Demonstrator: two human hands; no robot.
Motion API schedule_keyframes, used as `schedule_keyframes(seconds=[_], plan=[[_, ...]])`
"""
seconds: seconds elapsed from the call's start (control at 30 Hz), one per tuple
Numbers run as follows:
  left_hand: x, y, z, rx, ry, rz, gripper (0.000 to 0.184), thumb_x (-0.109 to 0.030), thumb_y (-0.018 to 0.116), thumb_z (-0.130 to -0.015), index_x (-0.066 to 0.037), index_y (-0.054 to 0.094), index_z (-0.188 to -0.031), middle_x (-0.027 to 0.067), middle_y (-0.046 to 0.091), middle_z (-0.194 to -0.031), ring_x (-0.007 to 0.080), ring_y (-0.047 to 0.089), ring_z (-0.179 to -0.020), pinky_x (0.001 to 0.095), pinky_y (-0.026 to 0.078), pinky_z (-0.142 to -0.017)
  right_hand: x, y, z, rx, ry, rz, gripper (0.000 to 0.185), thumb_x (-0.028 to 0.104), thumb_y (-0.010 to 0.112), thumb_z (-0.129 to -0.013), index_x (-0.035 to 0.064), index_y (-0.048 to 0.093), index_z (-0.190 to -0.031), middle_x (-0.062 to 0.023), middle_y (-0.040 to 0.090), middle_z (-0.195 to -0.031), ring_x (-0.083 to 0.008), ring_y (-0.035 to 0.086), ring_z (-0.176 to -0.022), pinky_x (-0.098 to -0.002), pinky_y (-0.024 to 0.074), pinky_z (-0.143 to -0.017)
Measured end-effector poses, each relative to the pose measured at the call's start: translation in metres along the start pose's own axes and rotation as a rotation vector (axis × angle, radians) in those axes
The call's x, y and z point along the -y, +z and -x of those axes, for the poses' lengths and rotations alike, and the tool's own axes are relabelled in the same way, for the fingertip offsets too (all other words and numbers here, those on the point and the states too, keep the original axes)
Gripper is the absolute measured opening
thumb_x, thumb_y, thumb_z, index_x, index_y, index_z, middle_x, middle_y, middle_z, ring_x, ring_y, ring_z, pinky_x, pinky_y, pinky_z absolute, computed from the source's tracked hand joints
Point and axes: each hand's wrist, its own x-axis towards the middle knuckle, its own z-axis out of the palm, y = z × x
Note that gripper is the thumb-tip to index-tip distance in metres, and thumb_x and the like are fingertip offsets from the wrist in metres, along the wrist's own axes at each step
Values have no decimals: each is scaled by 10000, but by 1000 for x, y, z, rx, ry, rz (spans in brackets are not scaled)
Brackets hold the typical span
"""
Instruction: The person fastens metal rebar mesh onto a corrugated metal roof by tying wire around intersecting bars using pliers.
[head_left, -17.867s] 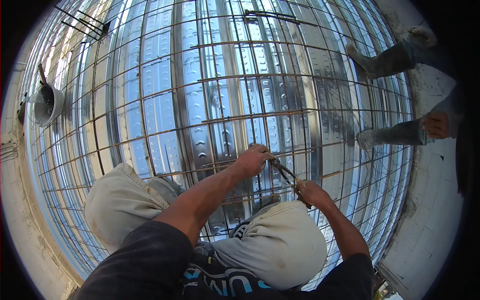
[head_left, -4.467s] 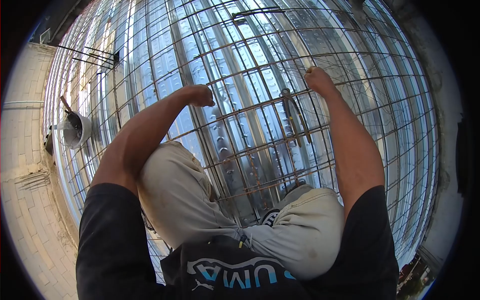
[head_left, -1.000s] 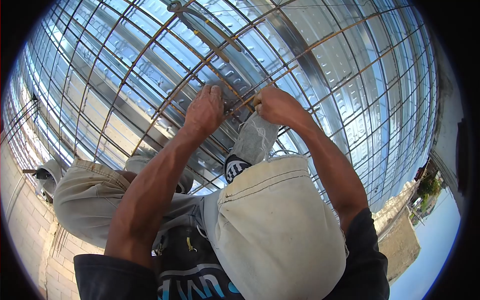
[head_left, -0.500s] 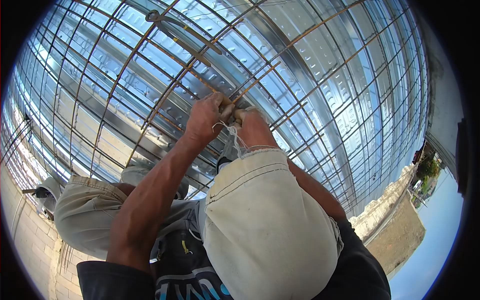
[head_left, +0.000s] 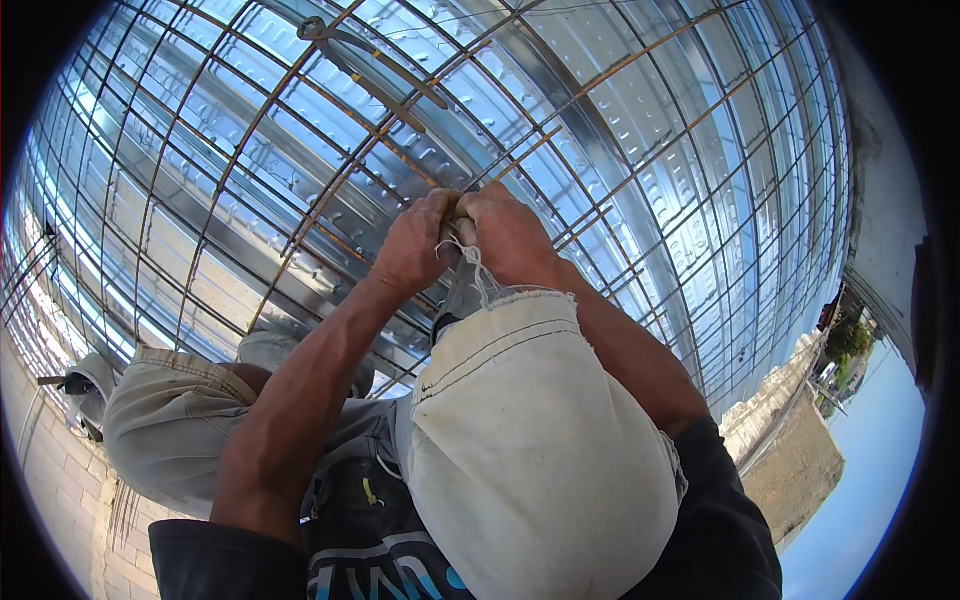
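Note:
Close together at a crossing of the rusty rebar grid [head_left: 603,75] are my two hands. The fingers of my left hand [head_left: 415,240] are bent and pressed together on something too small to make out. Touching it on the right, my right hand [head_left: 508,235] is closed too, and what it pinches is hidden. Above them, a pair of pincers [head_left: 375,70] with long handles lies on the bars. Loose white threads [head_left: 472,262] from the torn trouser hem hang just below my fingers.
Ribbed shiny metal decking [head_left: 690,240] lies under the grid. My raised knee [head_left: 540,440] fills the lower middle. A bucket [head_left: 90,385] stands at the left edge beside a block surface [head_left: 60,450]. A rough wall [head_left: 795,470] is at lower right.
Since a second ago my right hand has moved left against my left hand, over the foot area. In the last half second it has risen slightly. The pincers still lie on the bars.

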Motion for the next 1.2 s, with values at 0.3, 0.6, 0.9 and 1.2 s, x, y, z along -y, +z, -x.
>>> schedule_keyframes(seconds=[0.3, 0.6, 0.9, 1.2], plan=[[3, 13, -5, -132, -104, 180, 380, 11, 632, -808, -10, 530, -1173, 168, 668, -1027, 300, 675, -936, 371, 525, -822, -28, -13, -19, -160, 94, 72, 174, 191, 614, -862, 70, 631, -985, -179, 619, -1011, -363, 660, -864, -474, 527, -761], [10, 14, -13, -71, -117, 109, 302, -5, 663, -798, -7, 579, -1087, 172, 668, -1000, 323, 673, -921, 384, 525, -793, -18, -21, -15, 37, 21, 323, 176, 69, 547, -807, -22, 660, -905, -238, 639, -1003, -398, 669, -843, -472, 539, -726], [9, 12, -11, -117, -158, 182, 244, -21, 670, -811, -15, 593, -1043, 154, 689, -950, 302, 692, -887, 369, 537, -771, 19, -32, 3, 258, -4, 308, 154, 62, 581, -793, -46, 672, -855, -255, 648, -960, -398, 668, -858, -462, 539, -742], [8, 9, -8, -90, -193, 180, 241, -69, 678, -847, -23, 617, -1075, 126, 717, -977, 237, 708, -904, 329, 553, -788, 10, -3, 10, 124, 326, -419, 216, 155, 632, -845, -35, 701, -919, -208, 695, -857, -285, 669, -812, -391, 504, -718]])
